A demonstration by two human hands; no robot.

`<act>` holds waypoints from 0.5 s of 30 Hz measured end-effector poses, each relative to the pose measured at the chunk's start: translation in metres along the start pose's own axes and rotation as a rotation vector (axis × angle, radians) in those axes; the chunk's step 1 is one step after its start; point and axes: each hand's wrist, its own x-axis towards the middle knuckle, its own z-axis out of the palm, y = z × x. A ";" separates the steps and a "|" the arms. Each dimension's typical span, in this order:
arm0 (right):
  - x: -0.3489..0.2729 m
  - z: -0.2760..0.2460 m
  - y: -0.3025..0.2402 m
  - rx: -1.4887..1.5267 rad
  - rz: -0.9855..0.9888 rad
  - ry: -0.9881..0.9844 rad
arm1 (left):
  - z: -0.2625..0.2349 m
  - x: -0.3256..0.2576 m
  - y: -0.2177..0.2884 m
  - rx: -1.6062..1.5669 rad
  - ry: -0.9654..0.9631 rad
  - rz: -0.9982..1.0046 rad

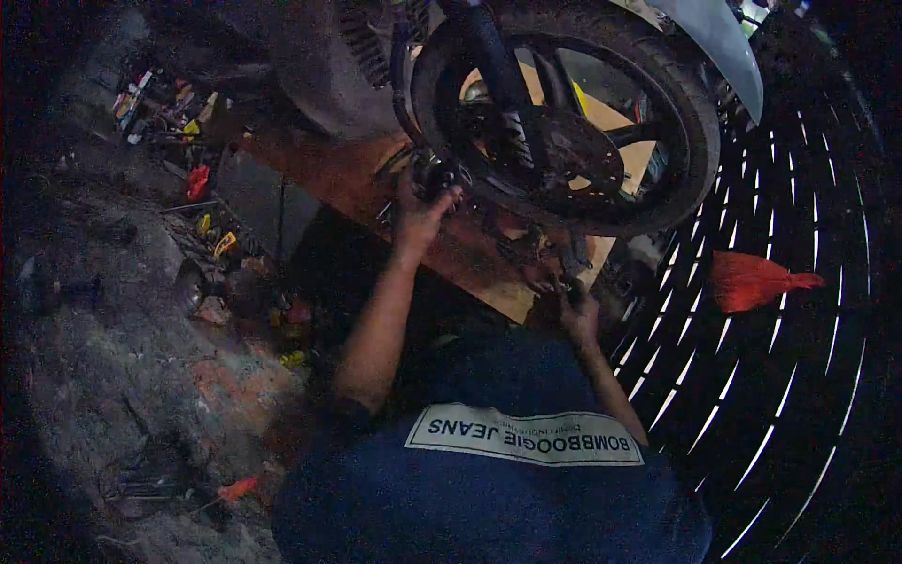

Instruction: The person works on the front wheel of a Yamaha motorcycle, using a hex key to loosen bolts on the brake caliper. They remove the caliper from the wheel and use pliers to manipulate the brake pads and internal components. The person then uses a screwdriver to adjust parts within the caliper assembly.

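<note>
A motorcycle wheel with a black tyre, dark spokes and a brake disc stands at the top centre, over an orange-brown wooden board. My left hand reaches up to the wheel's left side, its fingers closed around a small dark metal part beside the fork leg. Lower down, my right hand is at the tyre's bottom edge, touching dark parts there; its grip is lost in shadow. My dark blue shirt fills the bottom centre.
A red cloth lies on a dark slotted metal surface at the right. Small tools and coloured bits are scattered on the rough grey floor at the left. A grey mudguard curves over the tyre.
</note>
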 end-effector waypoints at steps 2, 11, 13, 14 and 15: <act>0.000 -0.005 0.004 -0.088 -0.042 0.002 | -0.004 0.016 -0.007 0.034 -0.019 0.024; -0.011 -0.018 -0.009 -0.029 -0.006 0.011 | -0.051 0.051 -0.042 0.057 -0.159 0.132; -0.014 -0.017 -0.011 -0.049 -0.067 0.026 | -0.055 0.052 -0.058 -0.006 -0.100 0.121; -0.015 -0.017 -0.012 -0.061 -0.093 0.037 | -0.055 0.050 -0.073 -0.037 -0.092 0.035; -0.015 -0.017 -0.019 -0.088 -0.046 0.000 | -0.055 0.044 -0.089 -0.067 -0.081 -0.049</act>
